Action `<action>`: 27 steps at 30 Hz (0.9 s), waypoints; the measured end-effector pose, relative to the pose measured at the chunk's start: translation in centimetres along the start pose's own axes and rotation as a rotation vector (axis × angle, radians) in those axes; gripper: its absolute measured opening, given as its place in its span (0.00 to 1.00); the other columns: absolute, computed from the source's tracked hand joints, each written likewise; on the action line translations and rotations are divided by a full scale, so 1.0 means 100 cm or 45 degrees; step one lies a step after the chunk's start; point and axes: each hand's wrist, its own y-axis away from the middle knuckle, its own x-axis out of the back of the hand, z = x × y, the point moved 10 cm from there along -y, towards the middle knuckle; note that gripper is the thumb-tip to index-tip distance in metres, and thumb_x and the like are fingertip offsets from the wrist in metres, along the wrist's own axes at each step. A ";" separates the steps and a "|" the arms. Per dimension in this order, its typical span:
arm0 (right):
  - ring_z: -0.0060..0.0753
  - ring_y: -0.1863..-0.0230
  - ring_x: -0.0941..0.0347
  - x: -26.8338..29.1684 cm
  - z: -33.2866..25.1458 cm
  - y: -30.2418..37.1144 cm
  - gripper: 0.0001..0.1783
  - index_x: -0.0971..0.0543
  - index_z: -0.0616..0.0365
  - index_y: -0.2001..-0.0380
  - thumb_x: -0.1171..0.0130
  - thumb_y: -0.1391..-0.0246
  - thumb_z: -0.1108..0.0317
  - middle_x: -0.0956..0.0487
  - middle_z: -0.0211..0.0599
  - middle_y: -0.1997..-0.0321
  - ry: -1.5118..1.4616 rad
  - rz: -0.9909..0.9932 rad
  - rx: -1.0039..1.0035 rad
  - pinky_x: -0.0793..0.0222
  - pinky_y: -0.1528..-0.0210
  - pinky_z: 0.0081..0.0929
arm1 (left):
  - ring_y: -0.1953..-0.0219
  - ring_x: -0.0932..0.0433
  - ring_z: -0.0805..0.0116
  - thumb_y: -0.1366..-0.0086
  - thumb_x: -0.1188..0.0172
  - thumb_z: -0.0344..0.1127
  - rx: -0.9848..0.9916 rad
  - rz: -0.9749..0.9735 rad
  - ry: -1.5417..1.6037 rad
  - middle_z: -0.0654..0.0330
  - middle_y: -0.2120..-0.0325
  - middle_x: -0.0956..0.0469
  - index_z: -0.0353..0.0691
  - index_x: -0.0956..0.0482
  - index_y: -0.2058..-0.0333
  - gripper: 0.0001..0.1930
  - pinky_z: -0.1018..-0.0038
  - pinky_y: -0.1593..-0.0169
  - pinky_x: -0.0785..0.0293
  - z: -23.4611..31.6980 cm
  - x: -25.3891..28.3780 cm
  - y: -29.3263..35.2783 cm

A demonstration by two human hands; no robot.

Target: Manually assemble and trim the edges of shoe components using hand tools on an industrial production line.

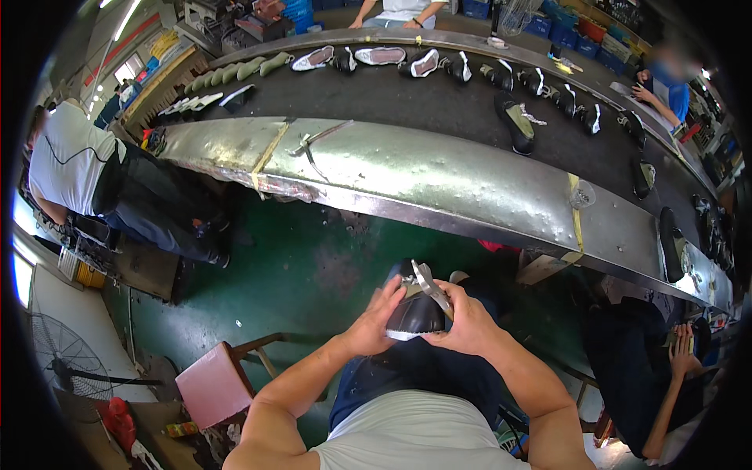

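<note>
Holding black-toed shoe [415, 316], lengthwise roughly twelve-to-six, between left hand [370, 324] at nine o'clock and right hand [467, 321] at three, also clasping curved metal tool [428, 283].

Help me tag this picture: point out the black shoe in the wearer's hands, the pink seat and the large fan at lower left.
Black shoe [416, 315], head view: on its dark upper.
Pink seat [211, 385], head view: on its flat top.
Large fan [59, 366], head view: on its hub.

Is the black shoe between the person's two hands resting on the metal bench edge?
No, the left hand and the right hand hold the black shoe apart from the metal bench edge.
</note>
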 end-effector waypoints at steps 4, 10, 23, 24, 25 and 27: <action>0.49 0.50 0.21 0.025 0.041 0.003 0.45 0.36 0.62 0.43 0.21 0.59 0.58 0.23 0.55 0.48 -0.107 0.289 -0.181 0.27 0.47 0.36 | 0.29 0.46 0.42 0.46 0.27 0.30 0.037 0.141 0.271 0.41 0.30 0.49 0.38 0.47 0.30 0.48 0.61 0.30 0.43 0.009 0.009 -0.020; 0.36 0.57 0.21 0.020 0.139 0.043 0.37 0.31 0.67 0.51 0.23 0.60 0.60 0.20 0.45 0.59 -0.366 0.563 -0.594 0.26 0.52 0.33 | 0.43 0.29 0.50 0.29 0.44 0.46 0.541 0.225 0.561 0.43 0.47 0.28 0.35 0.31 0.39 0.26 0.63 0.39 0.34 -0.025 -0.062 -0.020; 0.59 0.48 0.23 -0.070 0.198 0.190 0.36 0.32 0.69 0.50 0.30 0.63 0.64 0.21 0.61 0.54 -0.253 0.063 -1.198 0.28 0.45 0.41 | 0.67 0.24 0.76 0.45 0.45 0.23 1.163 -0.559 1.130 0.65 0.61 0.20 0.41 0.24 0.47 0.24 0.78 0.69 0.28 -0.039 -0.162 0.036; 0.59 0.49 0.23 -0.041 0.165 0.172 0.37 0.32 0.69 0.51 0.28 0.62 0.61 0.21 0.60 0.54 -0.128 0.008 -1.198 0.28 0.46 0.41 | 0.64 0.23 0.75 0.46 0.45 0.21 1.172 -0.599 1.322 0.64 0.58 0.21 0.42 0.28 0.43 0.29 0.79 0.67 0.27 -0.025 -0.156 0.031; 0.55 0.50 0.22 -0.031 0.163 0.178 0.36 0.31 0.68 0.51 0.28 0.59 0.59 0.21 0.58 0.54 -0.169 0.015 -1.190 0.27 0.47 0.41 | 0.62 0.22 0.75 0.48 0.45 0.20 1.176 -0.646 1.524 0.63 0.55 0.21 0.43 0.32 0.38 0.34 0.80 0.65 0.26 -0.007 -0.151 0.023; 0.31 0.58 0.22 -0.026 0.166 0.198 0.23 0.31 0.65 0.50 0.37 0.45 0.66 0.20 0.44 0.55 -0.646 0.176 -1.084 0.25 0.57 0.29 | 0.44 0.26 0.67 0.50 0.39 0.23 0.997 -0.833 1.696 0.56 0.41 0.28 0.44 0.46 0.29 0.47 0.74 0.49 0.25 0.011 -0.149 0.023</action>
